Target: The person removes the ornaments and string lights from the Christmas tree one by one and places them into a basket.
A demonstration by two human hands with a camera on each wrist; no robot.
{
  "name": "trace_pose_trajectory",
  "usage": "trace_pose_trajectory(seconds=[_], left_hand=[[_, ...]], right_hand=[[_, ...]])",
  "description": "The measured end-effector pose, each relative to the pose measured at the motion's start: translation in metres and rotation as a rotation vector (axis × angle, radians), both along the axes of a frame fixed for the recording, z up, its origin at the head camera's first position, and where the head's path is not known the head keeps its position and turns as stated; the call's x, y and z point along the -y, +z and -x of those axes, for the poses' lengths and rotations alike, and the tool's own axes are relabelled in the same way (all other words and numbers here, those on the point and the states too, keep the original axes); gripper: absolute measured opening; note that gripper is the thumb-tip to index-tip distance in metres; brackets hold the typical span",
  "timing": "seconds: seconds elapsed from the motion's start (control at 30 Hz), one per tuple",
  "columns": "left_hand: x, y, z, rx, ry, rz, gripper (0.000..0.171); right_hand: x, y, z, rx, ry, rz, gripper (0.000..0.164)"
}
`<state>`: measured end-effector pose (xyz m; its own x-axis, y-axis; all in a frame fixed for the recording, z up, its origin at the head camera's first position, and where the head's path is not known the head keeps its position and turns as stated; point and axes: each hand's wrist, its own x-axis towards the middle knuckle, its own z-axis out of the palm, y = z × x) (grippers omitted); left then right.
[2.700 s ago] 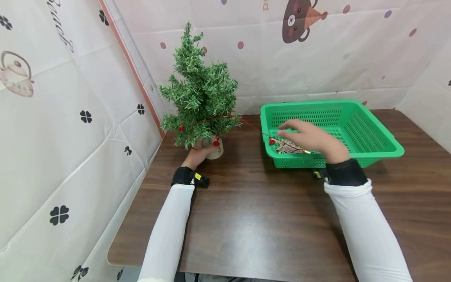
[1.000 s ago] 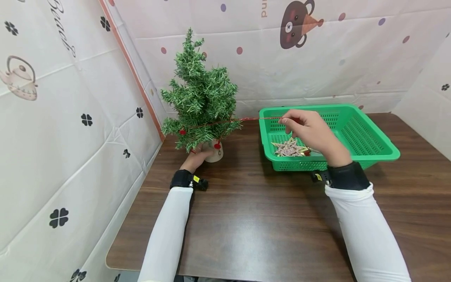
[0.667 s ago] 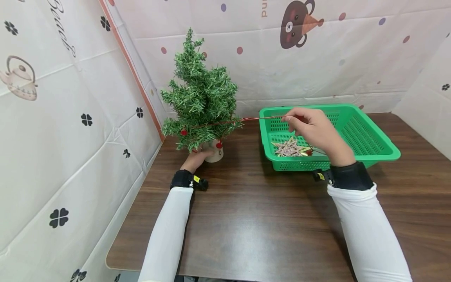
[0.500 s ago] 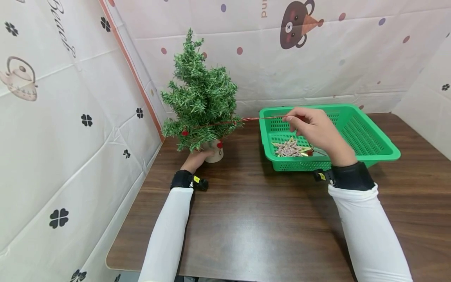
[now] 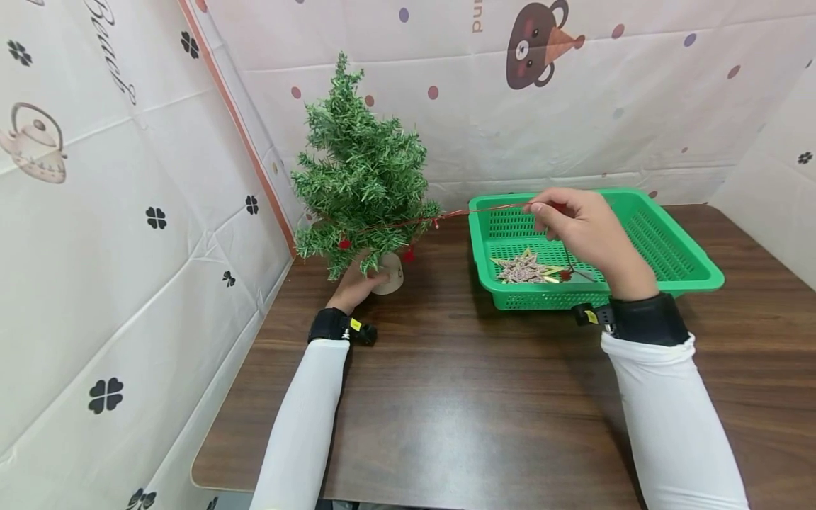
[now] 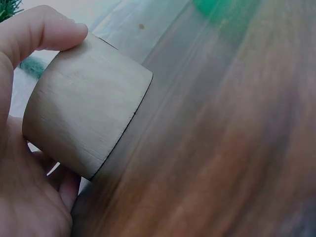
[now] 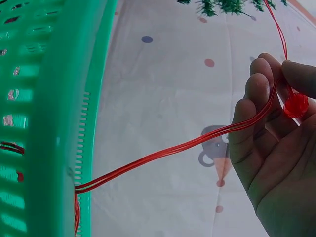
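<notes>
A small artificial Christmas tree stands on the left of the table, in a pale round pot. My left hand grips that pot low down, its thumb along one side and fingers around the other. A red wire garland with small red balls crosses the lower branches and stretches taut to the right. My right hand pinches the garland between thumb and fingers above the basket; a red ball hangs by its palm. From the hand, the garland's other stretch runs down into the basket.
A green perforated basket stands at the back right. Inside lie a glittery star and a red ball of the garland. Patterned sheeting covers the walls behind and to the left. The brown table's left edge is near the left arm.
My right hand has pinched the garland and drawn it up and right, tightening it. The tree has turned slightly, its lower red balls shifting right. My left hand still grips the pot.
</notes>
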<state>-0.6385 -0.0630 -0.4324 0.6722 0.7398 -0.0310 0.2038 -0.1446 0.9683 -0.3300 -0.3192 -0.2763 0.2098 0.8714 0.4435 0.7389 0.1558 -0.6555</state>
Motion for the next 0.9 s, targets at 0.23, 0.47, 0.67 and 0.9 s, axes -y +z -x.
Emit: trace_pose_trajectory(seconds=[0.23,0.47,0.67,0.9], left_hand=[[-0.010,-0.017,-0.002,-0.047,0.011,-0.088,0.094],[-0.013,-0.020,0.002,-0.042,-0.038,-0.119,0.115],[-0.013,-0.019,0.001,-0.069,-0.034,-0.078,0.101],[-0.013,-0.017,-0.002,-0.108,-0.055,-0.017,0.095]], right_hand=[[0.004,0.002,-0.003,0.003,-0.007,-0.014,0.021],[0.004,0.002,-0.004,0.004,0.006,-0.027,0.021],[0.005,0.003,-0.007,0.005,-0.013,-0.022,0.021],[0.008,0.005,-0.012,-0.012,-0.032,-0.039,0.021]])
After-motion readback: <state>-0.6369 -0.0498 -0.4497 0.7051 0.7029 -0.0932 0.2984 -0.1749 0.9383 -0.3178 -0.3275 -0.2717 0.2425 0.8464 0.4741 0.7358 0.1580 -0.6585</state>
